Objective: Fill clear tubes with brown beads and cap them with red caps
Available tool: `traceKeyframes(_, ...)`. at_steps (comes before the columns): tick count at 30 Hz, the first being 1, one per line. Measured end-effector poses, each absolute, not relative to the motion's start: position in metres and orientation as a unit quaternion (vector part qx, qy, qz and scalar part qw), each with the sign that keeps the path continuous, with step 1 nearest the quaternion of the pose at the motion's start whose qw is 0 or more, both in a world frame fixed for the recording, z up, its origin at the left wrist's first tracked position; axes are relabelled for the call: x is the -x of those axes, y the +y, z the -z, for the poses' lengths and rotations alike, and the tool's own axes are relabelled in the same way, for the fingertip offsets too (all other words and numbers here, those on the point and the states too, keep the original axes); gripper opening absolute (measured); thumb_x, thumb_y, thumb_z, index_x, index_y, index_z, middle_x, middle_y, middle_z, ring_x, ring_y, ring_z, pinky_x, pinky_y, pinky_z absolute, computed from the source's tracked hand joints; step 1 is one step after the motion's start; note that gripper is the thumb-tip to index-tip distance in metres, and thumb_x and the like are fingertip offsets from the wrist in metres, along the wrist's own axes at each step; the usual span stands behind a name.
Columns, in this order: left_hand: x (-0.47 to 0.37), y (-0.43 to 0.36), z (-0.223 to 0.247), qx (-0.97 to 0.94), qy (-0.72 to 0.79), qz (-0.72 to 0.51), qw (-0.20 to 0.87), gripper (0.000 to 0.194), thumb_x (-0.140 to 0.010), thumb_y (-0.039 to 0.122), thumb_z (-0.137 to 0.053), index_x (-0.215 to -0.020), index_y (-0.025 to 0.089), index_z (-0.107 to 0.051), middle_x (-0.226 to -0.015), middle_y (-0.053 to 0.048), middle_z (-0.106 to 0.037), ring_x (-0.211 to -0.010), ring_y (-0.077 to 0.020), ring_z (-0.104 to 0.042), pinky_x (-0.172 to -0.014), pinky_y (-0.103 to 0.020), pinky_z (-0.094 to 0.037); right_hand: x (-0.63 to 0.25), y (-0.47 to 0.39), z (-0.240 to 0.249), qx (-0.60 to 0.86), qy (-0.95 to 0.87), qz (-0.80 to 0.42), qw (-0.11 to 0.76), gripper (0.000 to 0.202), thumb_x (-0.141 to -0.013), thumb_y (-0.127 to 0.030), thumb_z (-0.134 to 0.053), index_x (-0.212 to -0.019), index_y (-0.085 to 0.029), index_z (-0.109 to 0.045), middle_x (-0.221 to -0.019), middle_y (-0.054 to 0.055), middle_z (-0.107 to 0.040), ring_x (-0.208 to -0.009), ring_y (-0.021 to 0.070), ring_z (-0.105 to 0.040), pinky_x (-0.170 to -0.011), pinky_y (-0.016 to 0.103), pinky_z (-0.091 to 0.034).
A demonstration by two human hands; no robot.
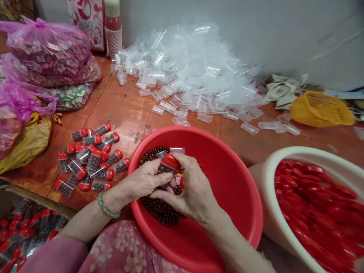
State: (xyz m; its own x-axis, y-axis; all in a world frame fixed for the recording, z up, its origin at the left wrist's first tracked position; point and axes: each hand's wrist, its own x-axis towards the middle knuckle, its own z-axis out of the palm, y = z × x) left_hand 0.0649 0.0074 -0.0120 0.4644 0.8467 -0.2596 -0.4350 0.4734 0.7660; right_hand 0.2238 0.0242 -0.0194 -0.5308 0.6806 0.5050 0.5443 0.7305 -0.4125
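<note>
Over the red basin [227, 182], my left hand [148, 178] pinches a small clear case with a red cap [170, 162]. My right hand [193, 185] has its fingers at the cap's right side, closed round it. Dark bead strings [162, 212] lie in the basin beneath and behind my hands. A clear piece [178, 150] rests just behind the cap. Some small coloured bits show between my hands, too small to make out. Filled red-capped cases [95, 159] lie in a loose pile on the wooden table left of the basin.
Clear plastic sleeves [193, 76] are heaped at the back. A white bucket of red caps [318, 212] stands right, near a yellow basket [321, 110]. Pink bags [51, 53] and a bottle [113, 30] are back left. A box of filled cases [25, 227] sits lower left.
</note>
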Motion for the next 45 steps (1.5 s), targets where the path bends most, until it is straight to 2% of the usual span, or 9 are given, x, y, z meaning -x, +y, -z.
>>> traceKeyframes(7,-0.066,0.007,0.013,-0.325,0.310,-0.410,0.794,0.040,-0.072,0.047,-0.074,-0.081,0.013,-0.055,-0.072,0.001,-0.055,-0.068,-0.0084,-0.050,-0.071,-0.024,-0.042,-0.219,0.026,0.018,0.339,-0.882,0.017,0.327,0.059,-0.079,-0.035,-0.061,-0.129,-0.010,-0.042,-0.098,0.016,-0.061,-0.087,0.0283,-0.059,-0.072,0.042,-0.052)
traceKeyframes(13,-0.064,0.006,0.017,-0.344,0.301,-0.399,0.795,0.037,-0.075,0.046,-0.072,-0.081,0.014,-0.054,-0.072,0.001,-0.056,-0.068,-0.0089,-0.051,-0.070,-0.025,-0.042,-0.217,0.025,0.016,0.319,-0.887,0.049,0.329,0.059,-0.078,-0.033,-0.059,-0.130,-0.010,-0.041,-0.090,0.013,-0.061,-0.077,0.0257,-0.057,-0.065,0.039,-0.050)
traceKeyframes(17,-0.064,0.007,0.015,-0.339,0.299,-0.399,0.798,0.039,-0.073,0.047,-0.074,-0.082,0.014,-0.056,-0.073,0.001,-0.056,-0.069,-0.0094,-0.053,-0.072,-0.025,-0.043,-0.220,0.028,0.017,0.325,-0.882,0.015,0.341,0.058,-0.077,-0.034,-0.062,-0.128,-0.014,-0.043,-0.093,0.012,-0.062,-0.080,0.0258,-0.060,-0.066,0.039,-0.052)
traceKeyframes(21,-0.067,0.006,0.013,-0.303,0.338,-0.455,0.766,0.047,-0.073,0.051,-0.073,-0.100,0.014,-0.060,-0.094,-0.004,-0.063,-0.089,-0.0137,-0.058,-0.089,-0.029,-0.043,-0.231,0.037,0.018,0.437,-0.792,-0.060,0.422,0.057,-0.076,-0.037,-0.070,-0.125,-0.019,-0.047,-0.098,0.009,-0.061,-0.079,0.0232,-0.062,-0.065,0.037,-0.052)
traceKeyframes(23,-0.068,0.004,0.013,-0.299,0.357,-0.470,0.750,0.050,-0.077,0.052,-0.068,-0.108,0.015,-0.059,-0.107,-0.007,-0.064,-0.101,-0.0171,-0.059,-0.096,-0.033,-0.041,-0.234,0.042,0.019,0.475,-0.738,-0.036,0.477,0.061,-0.077,-0.038,-0.071,-0.129,-0.020,-0.045,-0.102,0.009,-0.059,-0.079,0.0227,-0.062,-0.064,0.036,-0.052)
traceKeyframes(29,-0.069,0.004,0.016,-0.249,0.386,-0.504,0.731,0.042,-0.089,0.049,-0.055,-0.111,0.013,-0.062,-0.120,-0.012,-0.064,-0.119,-0.0238,-0.054,-0.106,-0.040,-0.036,-0.226,0.043,0.025,0.343,-0.842,0.086,0.406,0.074,-0.073,-0.040,-0.074,-0.135,-0.017,-0.041,-0.100,0.011,-0.062,-0.084,0.0247,-0.062,-0.068,0.036,-0.055)
traceKeyframes(36,-0.070,0.011,0.011,-0.255,0.324,-0.468,0.782,0.055,-0.086,0.060,-0.052,-0.104,0.011,-0.068,-0.102,-0.010,-0.072,-0.109,-0.0241,-0.061,-0.101,-0.037,-0.042,-0.223,0.039,0.029,0.322,-0.863,0.029,0.388,0.068,-0.073,-0.032,-0.071,-0.133,-0.013,-0.043,-0.102,0.016,-0.065,-0.089,0.0272,-0.063,-0.074,0.040,-0.055)
traceKeyframes(41,-0.069,0.018,0.012,-0.196,0.316,-0.390,0.842,0.066,-0.089,0.067,-0.035,-0.092,0.011,-0.069,-0.069,-0.007,-0.069,-0.073,-0.0186,-0.067,-0.074,-0.031,-0.052,-0.220,0.037,0.029,0.308,-0.873,-0.004,0.378,0.066,-0.074,-0.035,-0.070,-0.131,-0.014,-0.043,-0.102,0.015,-0.065,-0.087,0.0269,-0.063,-0.072,0.040,-0.055)
traceKeyframes(45,-0.077,0.019,0.015,-0.167,0.366,-0.403,0.822,0.052,-0.092,0.057,-0.041,-0.078,0.013,-0.066,-0.055,-0.002,-0.060,-0.054,-0.0127,-0.056,-0.058,-0.026,-0.048,-0.219,0.033,0.031,0.296,-0.881,0.013,0.369,0.067,-0.077,-0.036,-0.067,-0.134,-0.015,-0.040,-0.101,0.015,-0.064,-0.087,0.0272,-0.063,-0.071,0.041,-0.055)
